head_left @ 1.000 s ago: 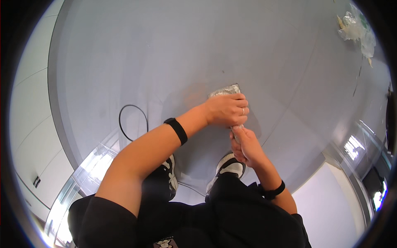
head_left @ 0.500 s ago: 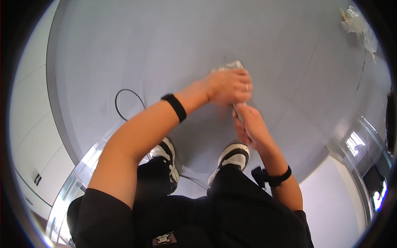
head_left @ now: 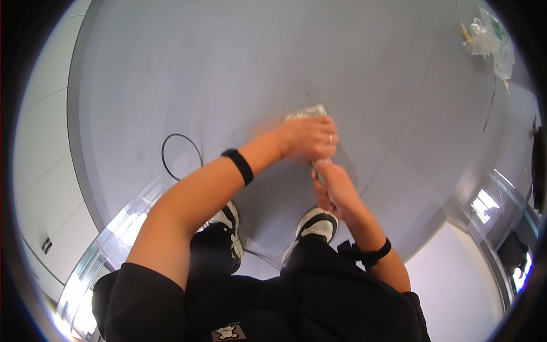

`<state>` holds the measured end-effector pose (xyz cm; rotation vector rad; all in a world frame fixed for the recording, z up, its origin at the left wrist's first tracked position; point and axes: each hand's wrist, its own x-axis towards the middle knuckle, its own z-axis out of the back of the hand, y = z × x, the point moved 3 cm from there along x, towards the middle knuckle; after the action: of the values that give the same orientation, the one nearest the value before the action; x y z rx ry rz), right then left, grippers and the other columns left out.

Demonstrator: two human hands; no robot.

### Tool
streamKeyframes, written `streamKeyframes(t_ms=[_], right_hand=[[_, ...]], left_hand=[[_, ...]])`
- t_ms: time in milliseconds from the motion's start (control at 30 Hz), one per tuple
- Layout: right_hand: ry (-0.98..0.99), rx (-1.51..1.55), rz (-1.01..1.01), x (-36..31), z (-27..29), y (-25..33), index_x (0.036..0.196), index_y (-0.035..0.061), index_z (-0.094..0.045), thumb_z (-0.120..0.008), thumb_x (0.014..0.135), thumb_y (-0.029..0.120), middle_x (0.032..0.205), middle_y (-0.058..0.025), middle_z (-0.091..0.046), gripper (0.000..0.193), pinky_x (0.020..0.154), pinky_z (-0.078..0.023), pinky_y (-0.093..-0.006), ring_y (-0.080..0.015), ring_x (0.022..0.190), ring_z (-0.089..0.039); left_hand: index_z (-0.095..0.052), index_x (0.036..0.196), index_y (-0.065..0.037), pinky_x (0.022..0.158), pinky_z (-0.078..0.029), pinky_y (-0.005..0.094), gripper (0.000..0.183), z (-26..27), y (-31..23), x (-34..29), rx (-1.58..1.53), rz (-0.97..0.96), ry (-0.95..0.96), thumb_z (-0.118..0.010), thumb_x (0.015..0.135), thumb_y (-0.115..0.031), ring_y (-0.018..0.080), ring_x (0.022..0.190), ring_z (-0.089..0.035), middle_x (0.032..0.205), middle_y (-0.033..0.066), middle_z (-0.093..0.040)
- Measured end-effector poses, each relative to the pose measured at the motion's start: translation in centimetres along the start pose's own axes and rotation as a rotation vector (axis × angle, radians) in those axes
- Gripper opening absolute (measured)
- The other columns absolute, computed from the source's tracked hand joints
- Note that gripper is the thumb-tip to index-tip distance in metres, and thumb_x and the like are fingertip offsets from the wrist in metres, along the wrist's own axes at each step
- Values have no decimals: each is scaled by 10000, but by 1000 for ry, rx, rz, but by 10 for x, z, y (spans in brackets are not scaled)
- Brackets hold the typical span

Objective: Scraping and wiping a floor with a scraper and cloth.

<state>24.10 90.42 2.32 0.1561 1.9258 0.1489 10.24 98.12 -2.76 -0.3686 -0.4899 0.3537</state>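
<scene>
A crumpled, mottled grey-white cloth (head_left: 306, 112) is held between my two hands over the grey floor, its folds partly hidden by my fingers. My left hand (head_left: 308, 138), with a ring on one finger, is closed round its upper part, and a flattened end sticks out beyond the knuckles. Just below and nearer to me, my right hand (head_left: 335, 189) grips the narrow lower part, thumb on top. The hands are close together, one above the other. Slight blur shows on the left wrist. Black bands circle both forearms.
A looped black cable (head_left: 181, 135) lies on the floor left of my hands, near my shoes (head_left: 317, 224). Crumpled clear plastic (head_left: 490, 43) lies at the far right. White panels (head_left: 48, 142) run along the left side, and a white surface (head_left: 456, 268) stands at lower right.
The whole view has shifted slightly. My hands and the cloth now appear a little lower and farther left in the picture. Both hands keep their hold.
</scene>
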Motion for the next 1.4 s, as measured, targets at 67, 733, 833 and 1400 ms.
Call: streamKeyframes(t_ms=[67, 733, 833, 1400], right_hand=[[-14, 3, -18, -3, -2, -2, 950, 134, -526, -502, 1080, 396, 565, 72, -349, 293, 348, -201, -255, -53, 399, -271], [130, 222, -114, -8, -7, 36, 973, 109, -519, -493, 1105, 442, 590, 63, -311, 359, 362, -190, -222, -52, 432, -246], [157, 244, -161, -12, 5, 22, 972, 116, -506, -497, 1098, 446, 606, 58, -347, 353, 379, -208, -241, -65, 435, -265], [147, 383, -68, -3, 5, 47, 985, 114, -536, -473, 1117, 430, 594, 67, -331, 349, 349, -193, -220, -58, 418, -243]], left_hand=[[-525, 695, -138, 927, -482, 351, 232, -5, -5, -3, 36, -18, -22, -721, 764, -240, 207, 876, -581, 791, -1, -558], [-562, 758, -117, 957, -470, 384, 256, 8, 30, 8, -162, -7, 34, -750, 845, -268, 250, 956, -592, 863, 27, -593], [-575, 761, -123, 958, -472, 379, 240, -3, 14, 12, -165, 22, 86, -757, 838, -260, 243, 961, -594, 864, 21, -596], [-613, 785, -129, 971, -475, 357, 175, 3, 48, 36, -209, -81, 33, -737, 871, -218, 211, 977, -609, 859, -2, -636]])
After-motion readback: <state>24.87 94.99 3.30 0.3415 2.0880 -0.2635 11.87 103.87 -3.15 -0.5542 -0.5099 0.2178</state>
